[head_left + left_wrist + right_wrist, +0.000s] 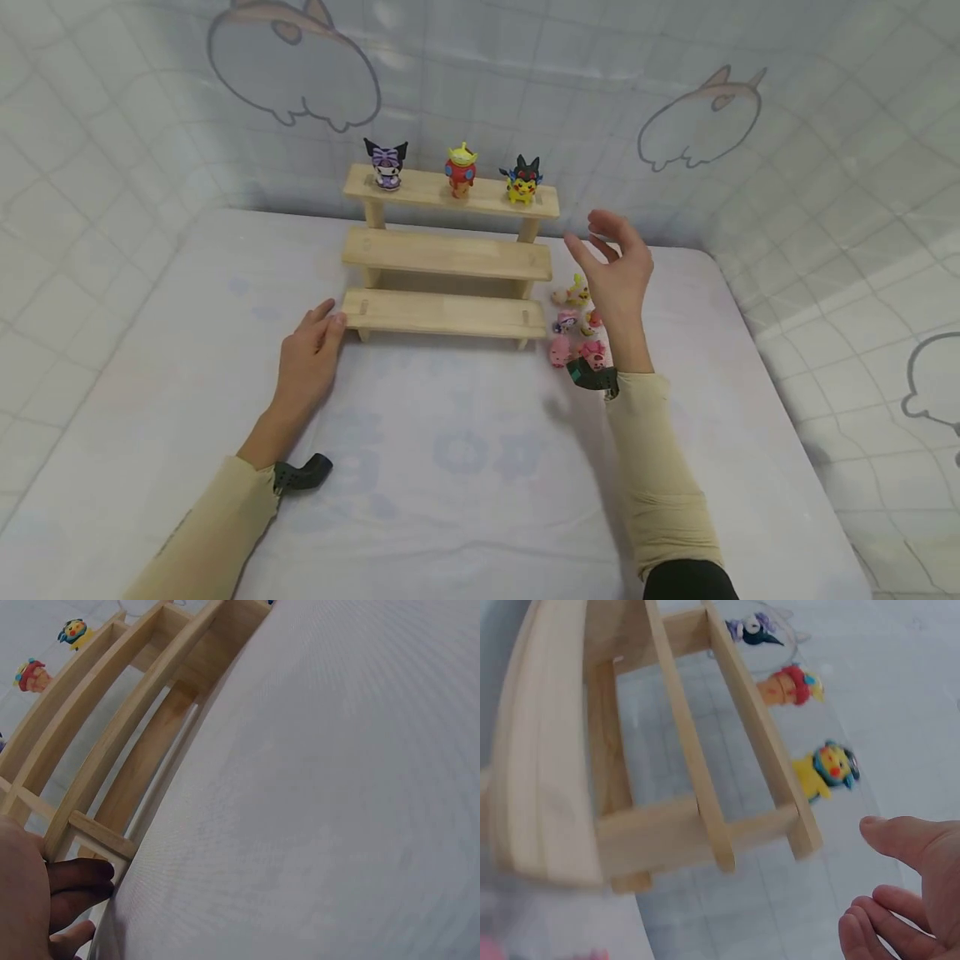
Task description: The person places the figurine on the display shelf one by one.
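Observation:
A three-tier wooden display shelf (446, 314) stands on the cloth-covered table. My left hand (309, 358) holds its lowest tier at the left end; in the left wrist view, fingers (79, 874) reach round the end beside the leg. On the top tier stand a purple-and-black figurine (387, 167), a red figurine with a yellow top (461, 172) and a yellow figurine with a black-eared hood (522, 182). My right hand (621, 271) hovers empty right of the shelf, thumb and fingers apart, near the yellow figurine (821, 771) in the right wrist view.
Several small figurines cluster right of the shelf, partly behind my right forearm, among them a pink one (559, 351) and a purple-and-white one (566, 322). A white cloth (450, 467) covers the table. Grid-patterned curtains (510, 83) hang behind and at both sides.

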`<state>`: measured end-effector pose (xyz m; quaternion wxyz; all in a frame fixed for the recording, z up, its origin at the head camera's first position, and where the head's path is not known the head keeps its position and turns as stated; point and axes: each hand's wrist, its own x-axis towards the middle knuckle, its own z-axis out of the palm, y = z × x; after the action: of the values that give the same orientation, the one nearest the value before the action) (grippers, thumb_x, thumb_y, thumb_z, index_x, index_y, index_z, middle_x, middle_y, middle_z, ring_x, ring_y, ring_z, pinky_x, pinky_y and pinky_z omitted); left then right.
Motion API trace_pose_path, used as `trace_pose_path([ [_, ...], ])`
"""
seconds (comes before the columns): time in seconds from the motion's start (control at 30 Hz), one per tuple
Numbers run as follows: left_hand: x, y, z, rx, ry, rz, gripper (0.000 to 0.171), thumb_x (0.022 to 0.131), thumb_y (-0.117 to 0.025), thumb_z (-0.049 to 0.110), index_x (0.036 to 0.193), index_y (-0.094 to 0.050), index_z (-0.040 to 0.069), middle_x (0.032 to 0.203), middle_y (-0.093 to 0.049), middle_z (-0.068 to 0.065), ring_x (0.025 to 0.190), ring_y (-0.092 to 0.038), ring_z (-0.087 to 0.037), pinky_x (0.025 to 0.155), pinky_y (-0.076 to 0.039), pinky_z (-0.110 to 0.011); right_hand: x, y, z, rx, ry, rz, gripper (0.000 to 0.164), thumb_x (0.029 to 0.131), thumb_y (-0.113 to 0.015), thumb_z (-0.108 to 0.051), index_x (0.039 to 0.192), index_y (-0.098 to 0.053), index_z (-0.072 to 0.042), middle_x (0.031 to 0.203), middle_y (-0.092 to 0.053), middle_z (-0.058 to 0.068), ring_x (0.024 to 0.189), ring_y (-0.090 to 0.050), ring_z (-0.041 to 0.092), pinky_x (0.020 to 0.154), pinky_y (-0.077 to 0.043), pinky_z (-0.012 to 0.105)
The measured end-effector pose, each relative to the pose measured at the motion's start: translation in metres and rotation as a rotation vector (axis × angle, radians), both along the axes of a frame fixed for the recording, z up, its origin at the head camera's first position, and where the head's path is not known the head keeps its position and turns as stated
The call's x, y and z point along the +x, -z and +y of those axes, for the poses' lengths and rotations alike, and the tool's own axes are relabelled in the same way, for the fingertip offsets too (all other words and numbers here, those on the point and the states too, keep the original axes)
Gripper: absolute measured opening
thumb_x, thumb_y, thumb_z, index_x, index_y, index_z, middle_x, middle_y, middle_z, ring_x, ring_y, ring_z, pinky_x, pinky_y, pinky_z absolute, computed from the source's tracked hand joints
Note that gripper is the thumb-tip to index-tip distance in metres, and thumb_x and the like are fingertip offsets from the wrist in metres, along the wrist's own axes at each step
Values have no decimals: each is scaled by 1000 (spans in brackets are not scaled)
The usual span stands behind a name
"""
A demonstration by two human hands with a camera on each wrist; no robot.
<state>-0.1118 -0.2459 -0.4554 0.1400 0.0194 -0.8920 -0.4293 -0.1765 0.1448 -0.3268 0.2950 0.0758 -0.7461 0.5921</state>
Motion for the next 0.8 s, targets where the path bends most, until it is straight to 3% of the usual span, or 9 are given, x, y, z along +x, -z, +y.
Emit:
trace_pose_path([
  [0.27, 0, -1, -5, 18, 10, 17, 57, 113, -48, 40, 134, -66, -9, 161, -49, -20, 154, -34, -48, 127, -25, -62, 14, 12, 32, 11, 46, 4, 40, 89, -78, 5, 128, -67, 10, 128, -66, 31, 120, -63, 43, 108, -54, 50],
  [0.43, -4, 0, -7, 17, 0, 35, 56, 113, -48, 39, 134, -66, -9, 160, -49, -19, 154, -35, -47, 128, -25, -61, 21, 15, 47, 47, 37, -7, 40, 91, -77, 4, 128, -65, 13, 128, -66, 32, 121, -63, 44, 108, -55, 40],
  [0.53, -6, 2, -7, 13, -1, 39, 55, 113, -48, 39, 135, -66, -9, 160, -50, -19, 154, -35, -47, 128, -25, -61, 26, 21, 55, 76, 36, -28, 40, 92, -77, 3, 128, -64, 13, 128, -66, 32, 122, -63, 44, 109, -55, 42],
  [0.67, -6, 5, -4, 13, 4, 22, 56, 113, -48, 39, 137, -64, -8, 161, -49, -18, 154, -34, -49, 128, -24, -62, 34, 38, 68, 129, 37, -86, 40, 92, -77, 3, 129, -64, 12, 128, -67, 30, 122, -64, 43, 109, -53, 53],
  [0.8, -8, 9, -1, 13, 12, 6, 58, 113, -47, 41, 139, -63, -8, 162, -48, -18, 155, -32, -49, 128, -23, -62, 38, 65, 87, 197, 59, -144, 38, 94, -79, -5, 129, -67, 4, 128, -70, 20, 122, -66, 33, 109, -53, 50],
])
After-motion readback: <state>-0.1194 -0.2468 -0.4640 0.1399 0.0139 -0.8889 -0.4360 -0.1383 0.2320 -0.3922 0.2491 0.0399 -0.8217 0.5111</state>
